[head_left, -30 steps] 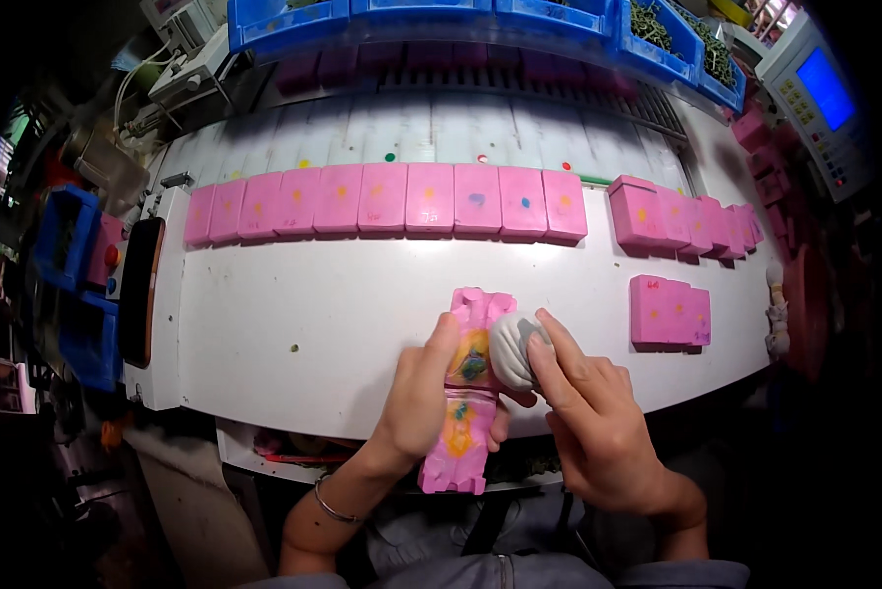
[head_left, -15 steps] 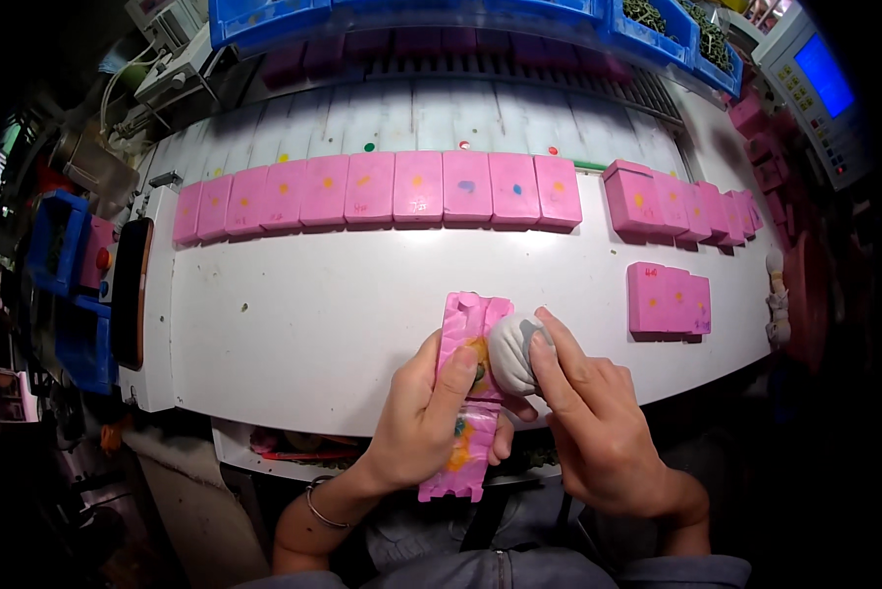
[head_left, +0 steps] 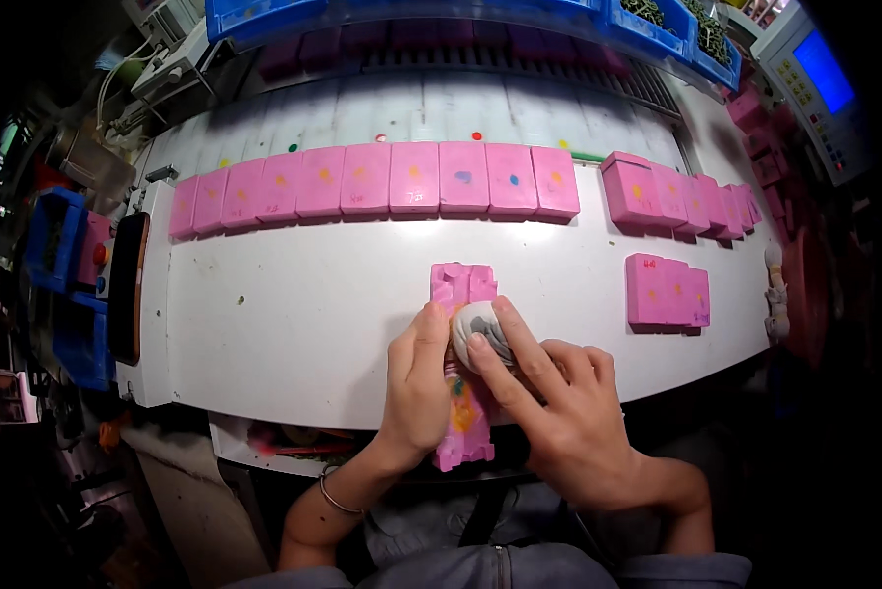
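A pink rubber mould [head_left: 468, 444] lies opened out lengthwise above the front edge of the table, its inner face up with orange and teal stains. My left hand [head_left: 416, 388] grips its left side, thumb along the edge. In my right hand [head_left: 580, 437] is a rounded white cloth pouch with a grey patch [head_left: 467, 322]. Extended fingers hold the pouch against the upper half of the mould, covering the middle of it. The undersides of both hands' grips are hidden.
Pink blocks [head_left: 366, 182] stand in a long row across the white table [head_left: 294, 324], more at right [head_left: 637, 191] and in a small group [head_left: 668, 292]. A dark phone [head_left: 130, 287] lies at left. Blue bins [head_left: 519, 15] hang at the back; a control box with blue screen [head_left: 822, 74] is at right.
The pouch has moved left from beside the mould onto its face. The mould has shifted slightly away from me and straightened; my left thumb has moved off its middle to the edge.
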Demonstrator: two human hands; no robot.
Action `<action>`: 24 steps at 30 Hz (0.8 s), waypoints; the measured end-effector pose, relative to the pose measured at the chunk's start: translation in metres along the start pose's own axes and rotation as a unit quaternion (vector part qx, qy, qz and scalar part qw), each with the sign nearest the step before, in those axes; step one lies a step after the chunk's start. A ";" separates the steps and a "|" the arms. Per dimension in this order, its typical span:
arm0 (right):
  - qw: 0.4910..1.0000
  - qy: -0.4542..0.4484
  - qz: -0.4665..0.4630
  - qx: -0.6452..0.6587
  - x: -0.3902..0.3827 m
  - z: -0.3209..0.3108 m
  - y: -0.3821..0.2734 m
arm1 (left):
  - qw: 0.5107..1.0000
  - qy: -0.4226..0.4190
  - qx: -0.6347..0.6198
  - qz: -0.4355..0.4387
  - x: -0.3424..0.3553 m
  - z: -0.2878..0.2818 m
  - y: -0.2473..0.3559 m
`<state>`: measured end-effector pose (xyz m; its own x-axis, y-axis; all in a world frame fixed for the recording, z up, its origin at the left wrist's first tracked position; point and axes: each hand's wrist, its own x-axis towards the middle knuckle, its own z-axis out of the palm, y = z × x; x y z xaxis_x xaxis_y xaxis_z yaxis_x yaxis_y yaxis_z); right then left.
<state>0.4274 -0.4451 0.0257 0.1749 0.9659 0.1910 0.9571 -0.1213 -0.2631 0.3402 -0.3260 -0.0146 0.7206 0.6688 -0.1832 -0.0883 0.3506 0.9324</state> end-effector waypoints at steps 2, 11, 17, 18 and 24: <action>0.999 0.032 0.009 0.034 -0.001 -0.003 0.003 | 1.000 0.001 0.006 0.027 0.000 -0.002 0.000; 0.996 -0.065 -0.007 0.063 -0.006 0.005 0.001 | 0.997 0.023 0.008 0.070 0.014 -0.002 -0.012; 0.996 -0.041 0.012 0.080 -0.015 0.013 -0.003 | 0.994 0.046 -0.013 0.097 0.017 0.004 -0.013; 0.997 -0.049 0.004 0.065 -0.016 0.017 -0.005 | 0.994 0.054 -0.032 0.094 0.016 0.007 -0.011; 0.990 -0.066 0.069 0.108 -0.012 0.001 0.016 | 0.992 0.054 0.002 0.117 0.018 -0.003 -0.007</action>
<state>0.4404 -0.4588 0.0186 0.2546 0.9669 0.0178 0.8518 -0.2155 -0.4774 0.3517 -0.3142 -0.0257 0.6024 0.7981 0.0067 -0.2412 0.1741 0.9547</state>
